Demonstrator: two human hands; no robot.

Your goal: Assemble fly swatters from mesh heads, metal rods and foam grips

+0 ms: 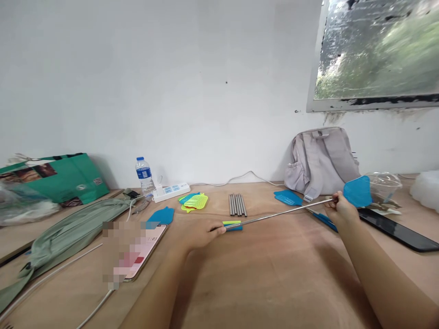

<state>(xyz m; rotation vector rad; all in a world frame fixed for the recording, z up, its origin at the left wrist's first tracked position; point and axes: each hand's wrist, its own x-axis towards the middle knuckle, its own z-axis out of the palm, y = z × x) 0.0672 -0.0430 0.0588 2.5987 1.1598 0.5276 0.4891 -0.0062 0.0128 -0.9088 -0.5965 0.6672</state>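
A long silver telescopic rod stretches between my hands, with a blue fly swatter head at its right end. My right hand pinches the rod close to that head. The rod's left end is gripped by my left hand. Green and blue handle pieces lie just beyond my left hand, partly behind the rod. Several grey metal tubes lie side by side farther back. To their left is a pile of coloured swatter heads. Another blue swatter lies near the backpack, its blue handle beside my right hand.
On the left are a phone, a blue swatter head, a green cloth bag, a water bottle and a power strip. On the right stand a grey backpack, a black phone and a clear plastic cup.
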